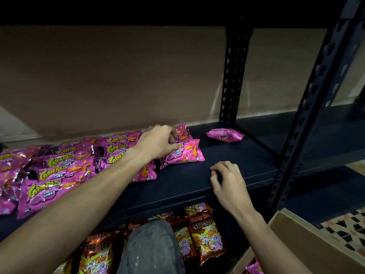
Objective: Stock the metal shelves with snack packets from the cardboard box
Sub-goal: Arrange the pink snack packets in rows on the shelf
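Straightening the end of the row seems to be the step in hand, judging from the head view, the only one given. The left hand (158,142) reaches over the pink packets (59,169), which lie in overlapping rows on the left part of the metal shelf (197,186). Its fingers are curled on the end packet (184,132) at the back right of the group and pinch its upper part, as far as I can see. The right hand (227,180) rests on the bare front of the shelf, fingers loosely bent and holding nothing. One stray packet (225,135) lies apart at the rear right of the same board. The cardboard box (316,244) stands open at the lower right. To do this well, I would lay the end packet flat beside the front packet (187,155) with the label upward, and not drag it by the crimped seam, because the foil looks slippery and the overlapped packets could slide. The stray packet should then join the row, so that the free board on the right can take the next handful from the box.
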Tool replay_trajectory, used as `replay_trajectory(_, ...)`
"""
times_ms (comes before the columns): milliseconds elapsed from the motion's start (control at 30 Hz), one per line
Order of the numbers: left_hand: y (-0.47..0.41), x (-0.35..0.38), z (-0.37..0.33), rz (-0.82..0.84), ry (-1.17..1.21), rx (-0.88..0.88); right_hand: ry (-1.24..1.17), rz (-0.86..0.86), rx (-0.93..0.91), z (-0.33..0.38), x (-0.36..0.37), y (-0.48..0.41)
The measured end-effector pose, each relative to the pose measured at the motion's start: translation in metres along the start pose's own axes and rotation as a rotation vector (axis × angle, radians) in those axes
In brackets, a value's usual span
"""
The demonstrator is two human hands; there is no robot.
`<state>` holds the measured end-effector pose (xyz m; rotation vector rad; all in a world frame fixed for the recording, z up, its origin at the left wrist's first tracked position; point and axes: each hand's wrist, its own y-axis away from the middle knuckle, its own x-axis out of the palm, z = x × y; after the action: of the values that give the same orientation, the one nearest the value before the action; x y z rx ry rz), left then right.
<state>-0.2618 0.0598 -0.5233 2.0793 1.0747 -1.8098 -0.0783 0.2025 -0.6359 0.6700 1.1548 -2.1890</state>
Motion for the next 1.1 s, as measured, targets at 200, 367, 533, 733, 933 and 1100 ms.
replay_trajectory(200, 0.025, -0.004, -0.015, -0.176, 0.068, 0.125, 0.015, 0.180, 0.025, -0.004, -0.015, -0.034)
replay_trajectory(367, 0.059, 0.024, -0.026, -0.181, 0.269, 0.189, 0.143, 0.115, 0.089, -0.013, -0.036, -0.084)
replay_trajectory(533, 0.078, 0.056, -0.022, -0.053, 0.340, 0.138, 0.229, 0.091, 0.202, -0.023, -0.042, -0.122)
replay_trajectory(733, 0.082, 0.067, -0.016, -0.016, 0.323, 0.152, 0.371, 0.389, 0.266, -0.049, -0.027, -0.135)
replay_trajectory(933, 0.081, 0.068, -0.016, -0.032, 0.296, 0.155, 0.428, 0.239, 0.172, -0.055, -0.028, -0.111)
replay_trajectory(1100, 0.082, 0.069, -0.018, -0.038, 0.259, 0.159, 0.180, 0.128, 0.189, -0.050, -0.040, -0.092)
